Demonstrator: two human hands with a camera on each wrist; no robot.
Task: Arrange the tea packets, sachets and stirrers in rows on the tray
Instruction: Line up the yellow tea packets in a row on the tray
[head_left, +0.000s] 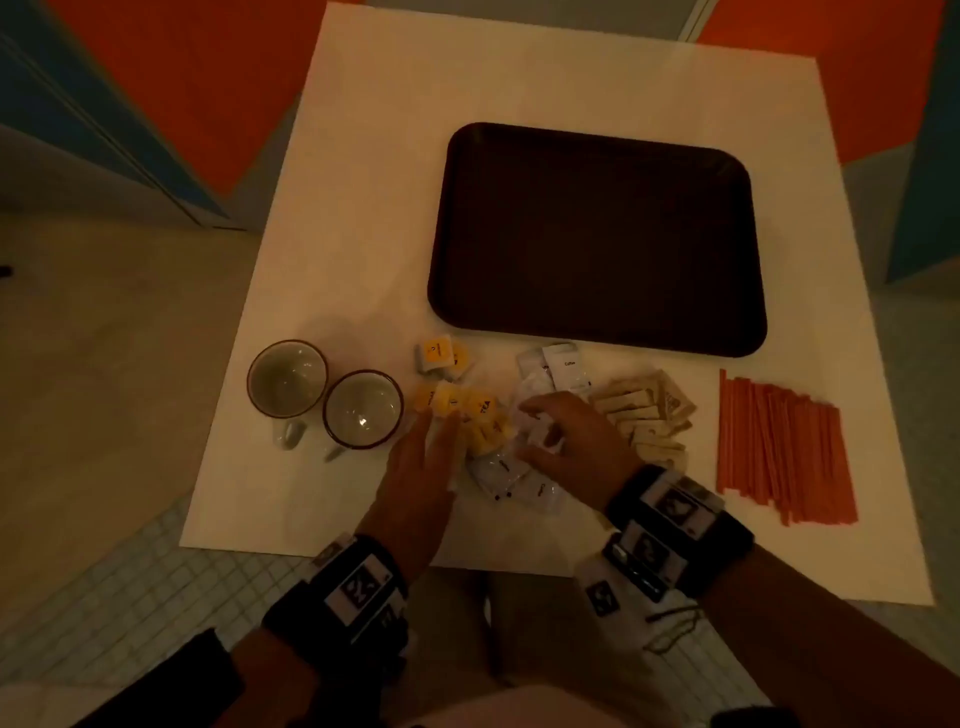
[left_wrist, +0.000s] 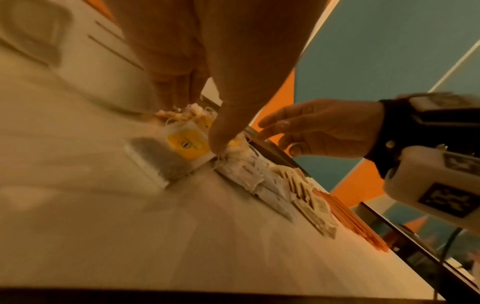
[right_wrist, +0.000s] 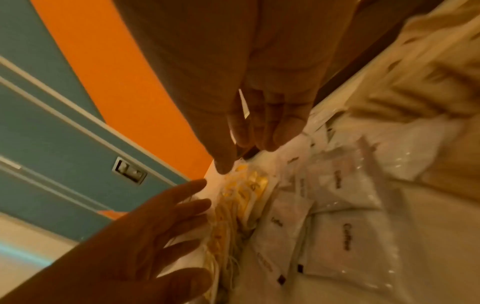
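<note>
A dark, smooth tray (head_left: 597, 239) with rounded corners and a low raised rim lies on the pale matte desk (head_left: 363, 156); nothing lies in it. All the supplies sit on the desk in front of the tray's near edge.

From left to right: two round ceramic cups (head_left: 324, 400) with dark rims and short handles stand touching each other, both with nothing inside. Just beside them is a loose heap of yellow-labelled tea packets (head_left: 467, 410), small paper squares with thin white strings trailing from them; a further two (head_left: 441, 356) lie slightly apart, nearer the tray. Next comes a pile of glossy white sachets (head_left: 556, 369) printed "Coffee", crinkled and overlapping, too jumbled to count. Beyond them lies a heap of narrow beige paper sachets (head_left: 644, 421), then a flat bundle of thin orange stirrers (head_left: 779, 447), straight sticks laid roughly parallel, many and not countable.

The left hand (head_left: 421, 467) lies flat with fingers straight, their tips touching the near edge of the tea packets. The right hand (head_left: 571, 436) hovers over the coffee sachets with fingers loosely bent and spread; from the wrist views it grips nothing. Both wrists wear dark straps with black-and-white markers.
</note>
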